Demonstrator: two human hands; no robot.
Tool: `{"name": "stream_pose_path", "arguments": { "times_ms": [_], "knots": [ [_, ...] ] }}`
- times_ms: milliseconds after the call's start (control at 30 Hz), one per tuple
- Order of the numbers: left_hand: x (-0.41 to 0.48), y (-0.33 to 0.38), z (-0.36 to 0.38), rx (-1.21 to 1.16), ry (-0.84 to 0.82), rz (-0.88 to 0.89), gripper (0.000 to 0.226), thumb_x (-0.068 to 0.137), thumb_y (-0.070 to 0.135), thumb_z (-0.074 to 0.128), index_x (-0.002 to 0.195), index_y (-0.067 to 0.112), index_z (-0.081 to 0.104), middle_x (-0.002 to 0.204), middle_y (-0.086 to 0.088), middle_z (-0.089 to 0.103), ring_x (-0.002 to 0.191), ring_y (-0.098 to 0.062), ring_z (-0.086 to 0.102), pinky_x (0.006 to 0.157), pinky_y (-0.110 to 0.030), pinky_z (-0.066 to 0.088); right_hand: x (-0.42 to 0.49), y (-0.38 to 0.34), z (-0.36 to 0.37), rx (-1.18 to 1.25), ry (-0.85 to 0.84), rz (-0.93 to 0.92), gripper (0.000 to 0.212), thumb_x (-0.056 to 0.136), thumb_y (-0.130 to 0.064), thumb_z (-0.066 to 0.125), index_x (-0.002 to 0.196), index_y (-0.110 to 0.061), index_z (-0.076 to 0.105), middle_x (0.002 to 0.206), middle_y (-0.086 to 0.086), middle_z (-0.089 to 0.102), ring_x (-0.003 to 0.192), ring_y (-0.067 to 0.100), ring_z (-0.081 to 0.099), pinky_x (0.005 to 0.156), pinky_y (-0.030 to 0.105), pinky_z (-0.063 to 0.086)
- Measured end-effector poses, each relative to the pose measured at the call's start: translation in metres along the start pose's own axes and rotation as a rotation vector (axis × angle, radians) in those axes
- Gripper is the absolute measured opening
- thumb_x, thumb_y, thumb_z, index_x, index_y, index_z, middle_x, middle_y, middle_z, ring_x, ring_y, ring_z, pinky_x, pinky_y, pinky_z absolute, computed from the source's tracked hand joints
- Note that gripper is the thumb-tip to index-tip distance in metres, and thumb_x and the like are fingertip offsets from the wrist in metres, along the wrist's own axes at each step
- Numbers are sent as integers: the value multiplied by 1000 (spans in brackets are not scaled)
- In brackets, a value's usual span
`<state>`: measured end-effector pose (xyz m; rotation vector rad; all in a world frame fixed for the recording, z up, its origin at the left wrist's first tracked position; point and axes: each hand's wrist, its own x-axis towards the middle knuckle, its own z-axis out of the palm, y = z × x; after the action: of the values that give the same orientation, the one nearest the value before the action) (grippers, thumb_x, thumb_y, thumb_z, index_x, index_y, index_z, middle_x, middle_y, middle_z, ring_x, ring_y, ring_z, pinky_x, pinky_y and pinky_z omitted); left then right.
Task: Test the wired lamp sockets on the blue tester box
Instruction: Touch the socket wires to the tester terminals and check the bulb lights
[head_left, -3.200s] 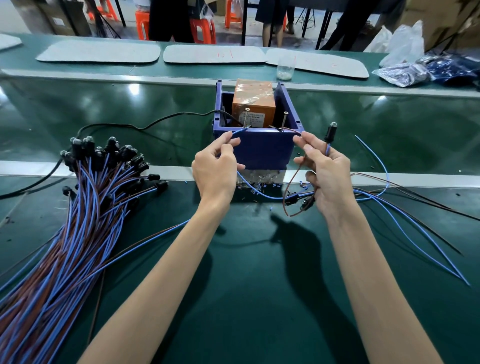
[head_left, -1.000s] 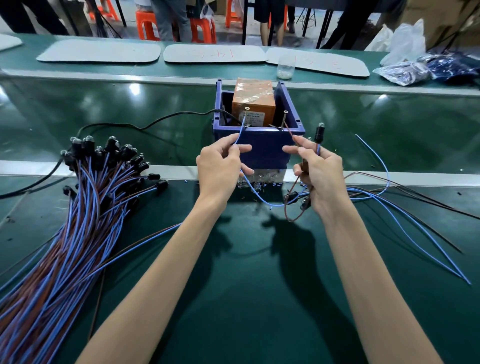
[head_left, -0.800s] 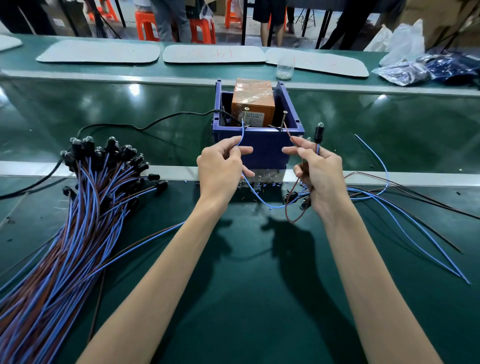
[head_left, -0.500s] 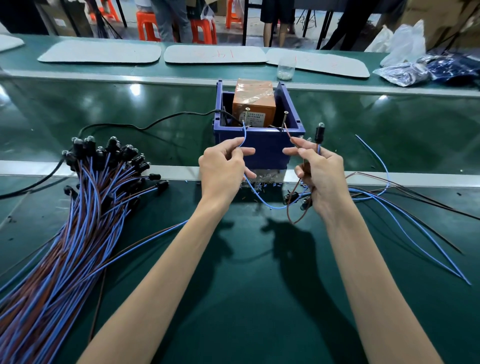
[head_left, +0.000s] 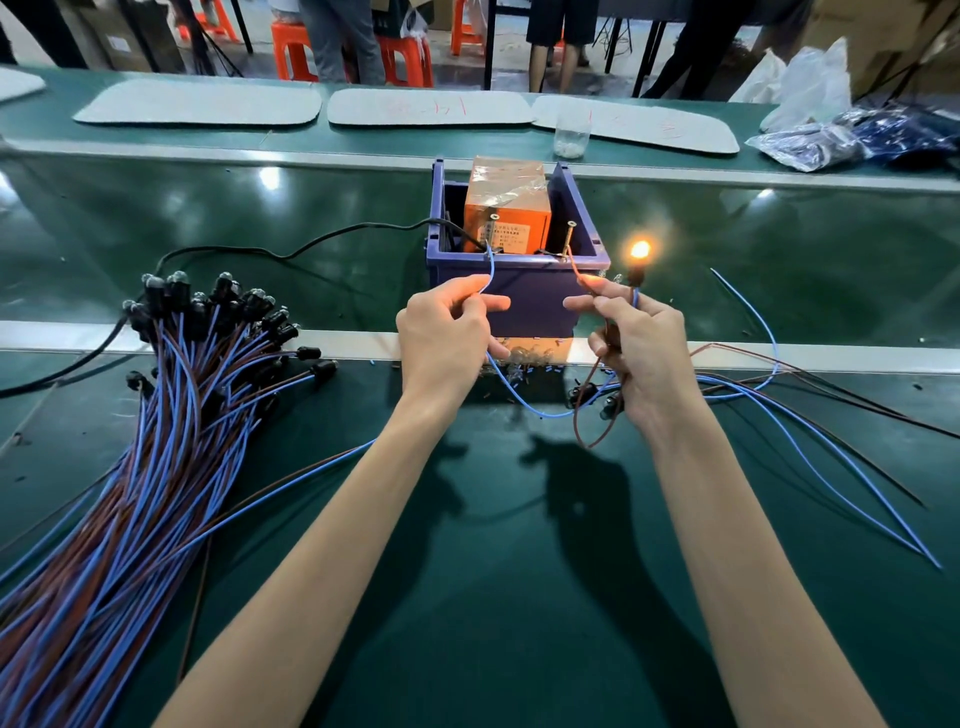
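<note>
The blue tester box (head_left: 530, 301) stands in front of me with an orange unit (head_left: 506, 208) and two upright metal contacts inside. My left hand (head_left: 449, 332) pinches a blue wire (head_left: 491, 270) whose tip reaches the left contact. My right hand (head_left: 641, 345) pinches a brown wire (head_left: 576, 270) up to the right contact and also holds a black lamp socket, whose bulb (head_left: 640, 251) glows orange. More sockets (head_left: 597, 397) hang below my right hand.
A big bundle of blue and brown wired sockets (head_left: 171, 395) lies at the left. Loose wires (head_left: 810, 426) trail off to the right. A black cable (head_left: 291, 252) runs into the box. A clear cup (head_left: 571, 135), white mats and plastic bags sit at the back, with people standing beyond.
The bulb in my right hand has lit up orange; it was dark before. Both hands have held nearly the same place at the box's contacts.
</note>
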<state>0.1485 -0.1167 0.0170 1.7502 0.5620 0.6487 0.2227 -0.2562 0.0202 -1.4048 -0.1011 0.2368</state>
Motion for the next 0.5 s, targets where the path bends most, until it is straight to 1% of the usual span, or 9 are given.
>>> {"name": "stream_pose_path", "arguments": {
  "times_ms": [67, 167, 233, 300, 333, 400, 433, 500],
  "knots": [
    [0, -1, 0, -1, -2, 4, 32, 93, 8, 45, 116, 14, 66, 81, 20, 70, 45, -9, 64, 54, -17, 47, -1, 0, 0, -8, 0, 2, 23, 91, -1, 48, 102, -8, 67, 79, -1, 75, 37, 7, 36, 37, 12, 28],
    [-3, 0, 2, -19, -8, 8, 31, 92, 8, 46, 114, 15, 66, 80, 18, 71, 46, -10, 65, 50, -13, 45, -3, -4, -1, -24, -21, 14, 23, 92, -2, 48, 102, -8, 68, 79, 0, 74, 39, 8, 36, 36, 11, 28],
    [-3, 2, 3, -35, -33, -6, 27, 91, 6, 46, 105, 16, 66, 76, 15, 71, 44, -11, 64, 48, -13, 45, -4, -8, -4, -83, -92, 35, 22, 94, -10, 49, 97, -13, 70, 80, 0, 74, 41, 7, 38, 36, 9, 27],
    [-4, 5, 3, -43, -112, -52, 24, 90, 4, 44, 86, 16, 65, 71, 10, 72, 43, -13, 64, 47, -17, 49, -4, -13, -8, -209, -183, 77, 26, 96, -26, 46, 94, -18, 71, 87, 1, 75, 47, 7, 47, 39, 11, 29],
    [-3, 6, 2, -40, -194, -89, 27, 90, 4, 43, 79, 15, 64, 71, 6, 72, 45, -14, 65, 49, -19, 51, -3, -16, -10, -295, -213, 97, 31, 98, -32, 43, 93, -20, 71, 90, 1, 75, 53, 7, 54, 45, 15, 34],
    [-4, 7, -1, 21, -452, -150, 31, 87, 4, 40, 72, 13, 66, 79, -2, 74, 57, -18, 70, 51, -17, 51, -1, -22, -14, -498, -205, 104, 40, 100, -39, 37, 91, -23, 72, 97, -4, 74, 74, 7, 62, 67, 26, 41],
    [-5, 7, -4, 110, -611, -154, 34, 85, 3, 40, 72, 13, 69, 83, -3, 75, 66, -19, 72, 52, -15, 49, 0, -25, -18, -636, -170, 79, 42, 101, -42, 35, 92, -25, 73, 101, -5, 72, 85, 10, 62, 76, 30, 39],
    [-4, 6, -11, 380, -895, -119, 39, 84, 1, 37, 85, 15, 74, 90, 0, 75, 82, -15, 72, 55, -12, 49, 2, -29, -27, -962, -84, 0, 43, 100, -45, 35, 97, -27, 74, 106, 0, 70, 101, 19, 57, 85, 28, 36]
  ]
}}
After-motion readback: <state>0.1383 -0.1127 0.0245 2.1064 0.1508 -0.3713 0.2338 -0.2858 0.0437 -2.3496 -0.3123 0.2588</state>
